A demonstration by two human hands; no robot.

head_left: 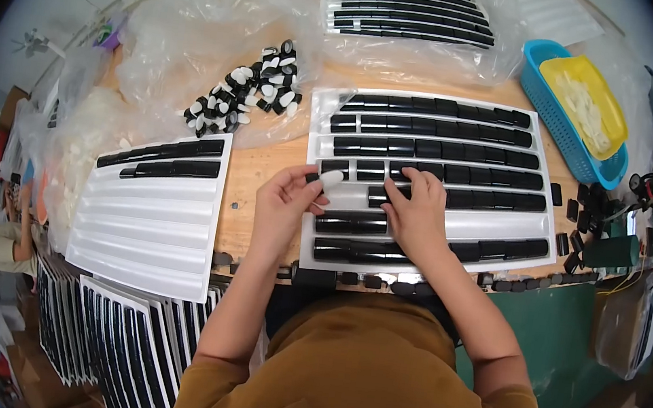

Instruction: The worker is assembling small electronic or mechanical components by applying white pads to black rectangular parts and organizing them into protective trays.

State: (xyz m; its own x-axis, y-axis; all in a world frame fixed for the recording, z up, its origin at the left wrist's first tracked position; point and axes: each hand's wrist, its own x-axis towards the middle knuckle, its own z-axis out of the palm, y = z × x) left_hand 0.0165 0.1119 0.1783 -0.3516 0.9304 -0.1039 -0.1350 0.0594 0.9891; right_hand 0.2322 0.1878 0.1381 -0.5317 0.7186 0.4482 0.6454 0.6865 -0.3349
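Observation:
A white ridged tray (495, 221) lies in front of me with rows of glossy black short pieces (439, 150) in its grooves. Over its left edge, my left hand (288, 199) pinches a small black piece with a white oval end (331, 178). My right hand (420, 215) reaches over the middle rows. Its thumb and bent fingertips are around a black piece (400, 175) lying in a row; the hand partly covers the rows beneath. Left of my left arm lies a second white tray (147, 219), with black pieces in its two far grooves.
A heap of loose black-and-white pieces (251, 89) lies on plastic sheeting at the far left. Another filled tray (411, 14) is at the back. A blue basket (547, 97) holds a yellow basket (614, 150). Filled trays (127, 334) stand lower left. Another person (5, 234) sits far left.

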